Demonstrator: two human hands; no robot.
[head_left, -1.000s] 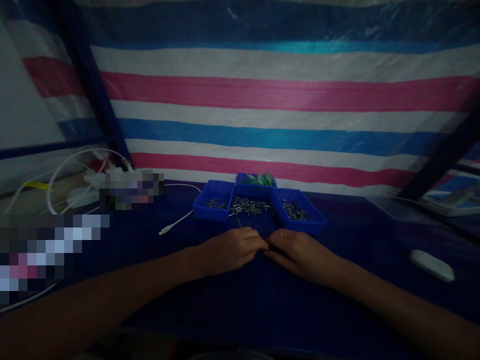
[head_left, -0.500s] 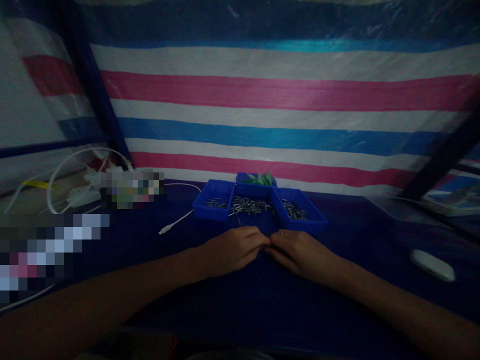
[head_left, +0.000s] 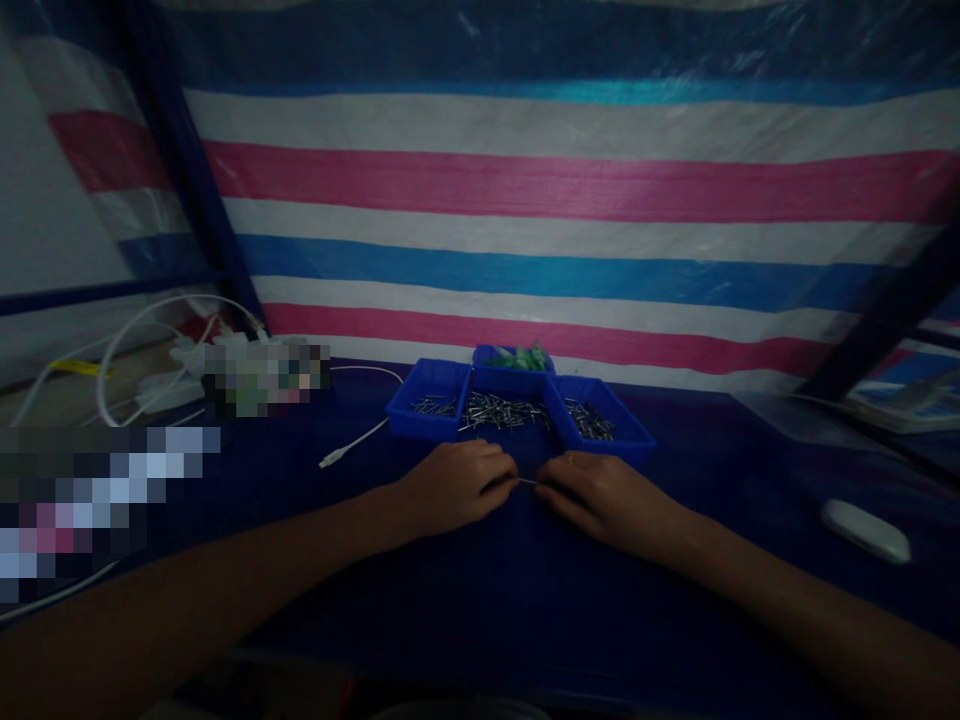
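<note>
A thin metal pin spans the small gap between my two hands, just above the blue tabletop. My left hand pinches its left end between thumb and fingers. At the other end, the closed fingertips of my right hand grip it. Beyond the hands lies a loose pile of similar metal pins on the table. A blue tray with several pins stands left of the pile, and another blue tray with more pins stands to its right. My fingers cover the pin's ends.
A third blue tray at the back holds green and clear material. A white cable lies on the left, near tangled cords. A white oval object rests at the right. Striped sheeting closes off the back.
My hands, which met at the fingertips before, have drawn slightly apart, the left one moving left. The thin metal pin now shows between them.
</note>
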